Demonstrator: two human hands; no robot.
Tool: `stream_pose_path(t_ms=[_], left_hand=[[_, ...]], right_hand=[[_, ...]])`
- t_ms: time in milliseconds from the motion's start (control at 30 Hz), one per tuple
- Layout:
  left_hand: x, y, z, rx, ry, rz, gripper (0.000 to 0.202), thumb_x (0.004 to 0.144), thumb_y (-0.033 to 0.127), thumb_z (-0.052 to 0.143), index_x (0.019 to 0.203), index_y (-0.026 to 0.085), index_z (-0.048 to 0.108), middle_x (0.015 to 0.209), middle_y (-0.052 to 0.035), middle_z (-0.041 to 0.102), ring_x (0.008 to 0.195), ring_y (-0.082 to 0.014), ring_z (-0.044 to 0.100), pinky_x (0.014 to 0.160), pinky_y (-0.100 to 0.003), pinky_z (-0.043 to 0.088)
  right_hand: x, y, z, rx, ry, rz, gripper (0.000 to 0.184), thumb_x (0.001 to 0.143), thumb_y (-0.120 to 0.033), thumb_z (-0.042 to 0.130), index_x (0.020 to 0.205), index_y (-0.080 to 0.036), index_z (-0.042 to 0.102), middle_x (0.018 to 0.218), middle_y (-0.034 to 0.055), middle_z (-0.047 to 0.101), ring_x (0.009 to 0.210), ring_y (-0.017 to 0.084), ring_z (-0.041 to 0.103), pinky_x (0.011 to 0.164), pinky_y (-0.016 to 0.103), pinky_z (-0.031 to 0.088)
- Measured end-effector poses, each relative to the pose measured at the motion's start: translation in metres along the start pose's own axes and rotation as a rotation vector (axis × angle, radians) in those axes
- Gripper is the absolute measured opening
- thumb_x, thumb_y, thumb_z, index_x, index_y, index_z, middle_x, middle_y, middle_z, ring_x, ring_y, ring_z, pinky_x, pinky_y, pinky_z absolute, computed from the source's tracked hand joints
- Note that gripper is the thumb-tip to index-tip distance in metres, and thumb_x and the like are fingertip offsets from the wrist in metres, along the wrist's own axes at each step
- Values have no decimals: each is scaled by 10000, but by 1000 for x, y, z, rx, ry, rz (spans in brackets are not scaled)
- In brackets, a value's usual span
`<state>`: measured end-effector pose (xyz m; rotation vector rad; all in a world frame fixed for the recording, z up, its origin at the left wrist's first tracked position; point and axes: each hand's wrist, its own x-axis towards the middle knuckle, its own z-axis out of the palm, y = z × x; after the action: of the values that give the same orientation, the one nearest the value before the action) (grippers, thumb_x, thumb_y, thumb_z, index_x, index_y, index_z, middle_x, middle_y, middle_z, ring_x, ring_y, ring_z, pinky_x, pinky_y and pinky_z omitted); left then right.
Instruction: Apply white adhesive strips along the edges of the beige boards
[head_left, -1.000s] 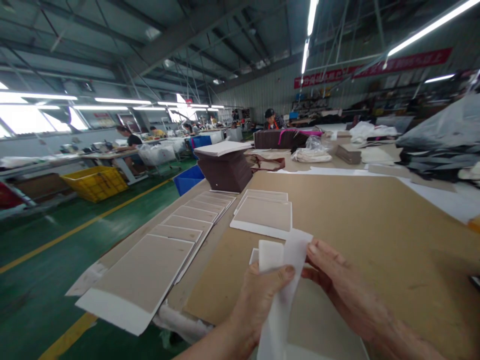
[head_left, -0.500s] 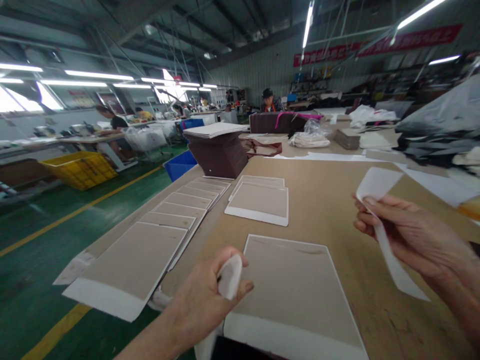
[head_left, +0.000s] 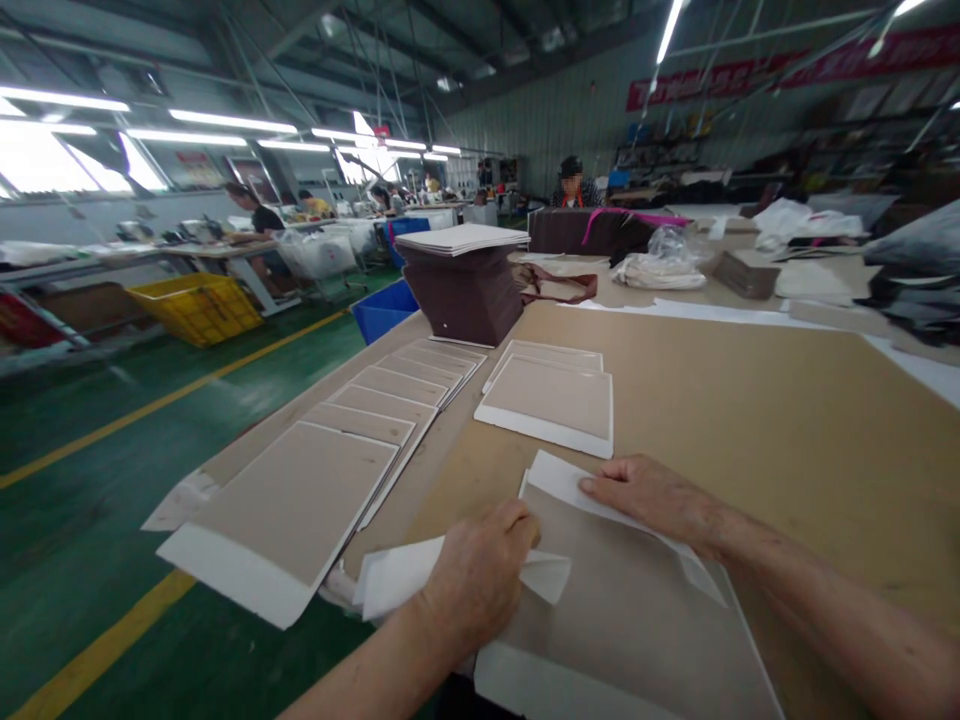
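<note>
A beige panel (head_left: 622, 630) with white edges lies flat on the table in front of me. Along its far edge runs a thin white strip (head_left: 559, 478), pinched by my right hand (head_left: 652, 495) between thumb and fingers. My left hand (head_left: 484, 565) is closed around another white strip (head_left: 401, 575), whose ends stick out on both sides of the fist, over the panel's left side. Whether that strip is one piece or several layers I cannot tell. Beyond my hands, a couple of similar panels (head_left: 551, 395) overlap each other.
To the left, several panels (head_left: 300, 500) overlap in a row along the table edge. A tall dark stack (head_left: 472, 300) topped with pale sheets stands behind them. Blue (head_left: 382, 310) and yellow (head_left: 199, 310) bins are on the floor. A person (head_left: 574, 185) is at the far end.
My right hand has moved left and brought its white strip down onto the panel's far edge. My left hand has turned over the panel's left side. The view has shifted slightly.
</note>
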<state>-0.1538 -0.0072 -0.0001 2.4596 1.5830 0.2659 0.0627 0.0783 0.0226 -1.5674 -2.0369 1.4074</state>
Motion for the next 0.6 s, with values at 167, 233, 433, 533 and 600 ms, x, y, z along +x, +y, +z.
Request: stream_pose_path(t_ms=[167,233,433,533,600], left_hand=[[-4,-7,10,-47,46,17,186,772,72,502,897,203,549,1008,-40,579,937,-187,540,860,-304,460],[-4,-7,11,-48,45,11,167,768,77,509,873,203,536,987,-34,570,907,-185,535,826,-304,465],[-2,-5,10,-51,50,-16,147,802,98,471,888,206,521,1029,-35,568,894,-191,557,794,-325,495],[-1,-6,12,-48,47,-5,388,774,77,453,1144,188,495,1266,-71,523,1035,-210,567,890,-355,498],[0,-7,14,-24,36,27,590,741,70,456,1322,154,389,1419,-101,428,1182,-236,515,983,-373,464]], right_hand=[[14,-8,3,-220,-32,15,347,780,-485,522,604,-187,500,565,-39,411,536,122,367,493,259,266],[17,-10,2,-273,-51,25,336,772,-473,525,598,-187,495,570,-38,417,540,123,367,492,261,268],[22,-12,-1,-372,-77,45,331,756,-460,536,575,-189,481,549,-42,394,526,120,348,481,266,258],[23,-13,-1,-387,-111,30,318,761,-447,535,581,-188,495,535,-45,388,516,119,350,479,270,247],[24,-14,-2,-392,-121,26,314,765,-440,534,582,-187,498,529,-46,388,510,118,352,478,270,247]])
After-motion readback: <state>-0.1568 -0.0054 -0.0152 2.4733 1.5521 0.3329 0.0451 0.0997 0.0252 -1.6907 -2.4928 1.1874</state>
